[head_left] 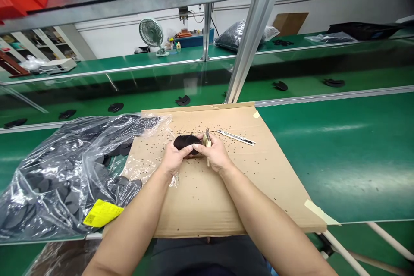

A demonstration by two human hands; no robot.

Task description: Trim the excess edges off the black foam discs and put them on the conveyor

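Note:
My left hand grips several overlapping black rounded flat pieces by their left side, thumb on top. My right hand has its thumb on the right side of the same pieces. It also holds a small pair of nippers with pale yellowish handles, tip pointing away from me. Both hands are over a cardboard sheet strewn with tiny black scraps. Just beyond my right hand lies a utility knife. The undersides of the pieces are hidden.
At left, a clear plastic bag of black pieces with a yellow label overlaps the cardboard. Behind is a green conveyor belt with small groups of black pieces. A slanted metal post rises beyond the cardboard. A fan stands farther back.

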